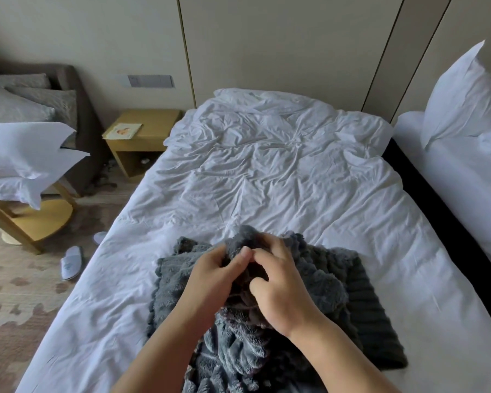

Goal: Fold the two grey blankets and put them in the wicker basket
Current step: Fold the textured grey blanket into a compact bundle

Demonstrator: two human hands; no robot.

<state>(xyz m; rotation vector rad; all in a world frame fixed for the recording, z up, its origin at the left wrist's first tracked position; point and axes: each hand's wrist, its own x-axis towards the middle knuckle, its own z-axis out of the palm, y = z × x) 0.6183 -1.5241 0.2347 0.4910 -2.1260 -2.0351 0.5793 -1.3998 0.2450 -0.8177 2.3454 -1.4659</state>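
Note:
A fluffy grey blanket [318,279] lies bunched on the near end of the white bed [267,171]. Beneath it, on the right, a darker ribbed knit grey blanket [372,316] shows. My left hand [210,282] and my right hand [281,285] meet over the heap, both pinching the same raised bit of the fluffy blanket. The wicker basket is not in view.
A wooden nightstand [142,137] stands left of the bed head. White pillows [26,160] rest on a wooden chair at the far left, with a grey sofa [77,109] behind. White slippers [71,262] lie on the carpet. A second bed with a pillow [459,103] is on the right.

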